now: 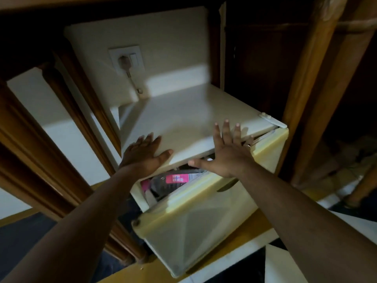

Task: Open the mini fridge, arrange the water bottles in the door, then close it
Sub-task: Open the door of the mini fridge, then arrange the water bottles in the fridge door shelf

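Observation:
A cream mini fridge stands inside a wooden cabinet. Its door hangs ajar, hinged at the right. Through the gap at the top I see a bottle with a pink label lying in the door. My left hand rests flat on the front left corner of the fridge top, fingers spread. My right hand lies open across the door's upper edge and the fridge top, thumb pointing left over the gap, a ring on one finger. Neither hand holds anything.
Behind the fridge a wall socket has a plug with a cord running down. Dark wooden cabinet posts stand at left and right. Tiled floor lies below the door.

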Motion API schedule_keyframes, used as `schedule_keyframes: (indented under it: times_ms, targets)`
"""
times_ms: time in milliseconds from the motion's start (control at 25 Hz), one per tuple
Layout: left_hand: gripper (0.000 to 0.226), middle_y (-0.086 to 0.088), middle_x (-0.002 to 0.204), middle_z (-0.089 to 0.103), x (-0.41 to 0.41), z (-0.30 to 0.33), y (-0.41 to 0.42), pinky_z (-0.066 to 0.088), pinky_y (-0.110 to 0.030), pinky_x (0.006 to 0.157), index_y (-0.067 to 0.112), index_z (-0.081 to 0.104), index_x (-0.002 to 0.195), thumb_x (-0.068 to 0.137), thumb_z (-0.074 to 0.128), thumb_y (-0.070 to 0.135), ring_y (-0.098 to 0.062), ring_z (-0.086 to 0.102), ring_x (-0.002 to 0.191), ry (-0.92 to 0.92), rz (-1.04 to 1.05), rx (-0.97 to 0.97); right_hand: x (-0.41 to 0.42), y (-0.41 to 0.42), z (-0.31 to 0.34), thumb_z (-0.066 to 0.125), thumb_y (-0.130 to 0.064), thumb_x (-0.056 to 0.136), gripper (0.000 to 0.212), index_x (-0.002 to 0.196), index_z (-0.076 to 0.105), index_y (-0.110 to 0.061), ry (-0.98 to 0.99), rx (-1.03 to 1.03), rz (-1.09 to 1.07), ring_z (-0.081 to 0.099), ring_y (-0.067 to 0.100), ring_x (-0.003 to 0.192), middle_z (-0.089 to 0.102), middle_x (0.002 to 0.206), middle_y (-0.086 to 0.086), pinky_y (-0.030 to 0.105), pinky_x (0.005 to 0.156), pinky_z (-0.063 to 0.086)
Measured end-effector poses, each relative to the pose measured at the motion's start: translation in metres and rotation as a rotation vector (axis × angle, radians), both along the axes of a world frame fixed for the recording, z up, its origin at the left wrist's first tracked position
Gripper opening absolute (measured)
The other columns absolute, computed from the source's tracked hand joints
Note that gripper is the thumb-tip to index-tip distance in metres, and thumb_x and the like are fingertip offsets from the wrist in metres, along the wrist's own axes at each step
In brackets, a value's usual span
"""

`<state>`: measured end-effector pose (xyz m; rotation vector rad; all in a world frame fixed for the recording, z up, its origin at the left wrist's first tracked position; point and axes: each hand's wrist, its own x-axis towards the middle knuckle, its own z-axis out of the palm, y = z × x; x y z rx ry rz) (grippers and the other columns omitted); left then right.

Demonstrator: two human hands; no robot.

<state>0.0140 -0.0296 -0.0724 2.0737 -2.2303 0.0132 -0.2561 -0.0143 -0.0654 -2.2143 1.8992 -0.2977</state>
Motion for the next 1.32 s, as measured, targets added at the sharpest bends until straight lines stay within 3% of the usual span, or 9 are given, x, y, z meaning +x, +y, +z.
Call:
schedule_keyframes:
  times_ms: [160, 360, 520, 680, 840, 920, 1040, 1200, 1320]
  targets:
    - [0.107, 0.005, 0.167, 0.007, 0.001, 0.000, 0.001, 0.012, -0.044, 0.120, 0.036, 0.011, 0.156, 0.065, -0.003, 0.093, -0.020, 0.006, 0.152, -0.024, 0.014, -0.003, -0.029, 0.025, -0.005, 0.012, -0.107, 0.045, 0.136, 0.151, -0.020, -0.028, 0.087, -0.031, 0.009, -0.032, 0.032, 0.144, -0.029, 0.160, 0.008, 0.060, 0.114, -0.014]
    - [0.096, 0.002, 0.166, 0.012, -0.001, 0.000, -0.002, 0.019, -0.048, 0.118, 0.038, 0.012, 0.155, 0.073, -0.002, 0.085, -0.025, 0.011, 0.151, -0.083, 0.010, -0.006, -0.082, 0.057, -0.009, 0.008, -0.106, 0.046, 0.139, 0.155, -0.007, -0.020, 0.186, -0.042, -0.095, -0.028, 0.027, 0.147, -0.019, 0.163, 0.008, 0.059, 0.114, -0.014]
    - [0.085, 0.001, 0.165, 0.017, -0.036, -0.005, -0.012, 0.015, -0.052, 0.117, 0.041, 0.017, 0.154, 0.081, 0.002, 0.081, -0.028, 0.015, 0.150, -0.043, -0.075, -0.039, -0.135, 0.077, -0.011, 0.014, -0.102, 0.054, 0.130, 0.155, -0.001, -0.021, 0.200, -0.024, -0.158, -0.015, 0.031, 0.150, -0.015, 0.165, 0.003, 0.059, 0.117, 0.004]
    - [0.061, 0.006, 0.166, 0.010, -0.120, 0.000, -0.033, 0.006, -0.047, 0.120, 0.044, 0.015, 0.154, 0.096, 0.013, 0.063, -0.024, 0.006, 0.152, 0.014, -0.338, -0.005, -0.185, 0.087, -0.007, 0.027, -0.088, 0.075, 0.098, 0.154, 0.004, -0.035, 0.174, 0.031, -0.163, 0.011, 0.032, 0.150, -0.013, 0.164, -0.015, 0.062, 0.114, 0.020]
    - [0.055, 0.002, 0.166, 0.013, -0.175, 0.003, -0.051, 0.011, -0.049, 0.119, 0.041, 0.015, 0.155, 0.101, 0.018, 0.051, -0.030, 0.012, 0.151, -0.026, -0.440, -0.013, -0.225, 0.092, -0.005, 0.031, -0.075, 0.087, 0.077, 0.153, 0.008, -0.041, 0.203, -0.020, -0.154, 0.041, 0.031, 0.137, -0.014, 0.162, -0.021, 0.051, 0.109, 0.039]
    - [0.055, 0.000, 0.166, 0.014, -0.191, 0.004, -0.059, 0.013, -0.051, 0.118, 0.040, 0.015, 0.155, 0.101, 0.018, 0.050, -0.031, 0.013, 0.151, -0.046, -0.443, -0.018, -0.235, 0.092, -0.007, 0.028, -0.072, 0.090, 0.072, 0.153, 0.008, -0.042, 0.250, -0.039, -0.193, 0.037, 0.032, 0.139, -0.012, 0.163, -0.018, 0.054, 0.108, 0.036]
    - [0.056, -0.001, 0.166, 0.015, -0.204, 0.009, -0.066, 0.012, -0.053, 0.118, 0.040, 0.015, 0.155, 0.100, 0.017, 0.050, -0.032, 0.013, 0.150, -0.038, -0.409, -0.007, -0.243, 0.087, -0.015, 0.022, -0.069, 0.093, 0.066, 0.152, 0.006, -0.044, 0.342, -0.078, -0.248, 0.015, 0.031, 0.150, -0.009, 0.165, -0.011, 0.062, 0.110, 0.027]
    - [0.056, -0.002, 0.165, 0.017, -0.208, 0.006, -0.059, 0.014, -0.053, 0.118, 0.039, 0.016, 0.155, 0.099, 0.018, 0.050, -0.031, 0.015, 0.150, -0.038, -0.399, -0.053, -0.250, 0.083, -0.015, 0.021, -0.065, 0.095, 0.062, 0.151, 0.004, -0.046, 0.390, -0.053, -0.281, 0.000, 0.030, 0.152, -0.010, 0.165, -0.008, 0.066, 0.111, 0.021]
    - [0.057, 0.000, 0.166, 0.015, -0.205, 0.011, -0.062, 0.012, -0.052, 0.118, 0.041, 0.015, 0.155, 0.099, 0.017, 0.052, -0.031, 0.013, 0.150, -0.017, -0.400, -0.029, -0.239, 0.093, -0.008, 0.026, -0.066, 0.094, 0.066, 0.153, 0.014, -0.039, 0.405, -0.061, -0.321, -0.008, 0.030, 0.151, -0.004, 0.166, -0.003, 0.069, 0.113, 0.006]
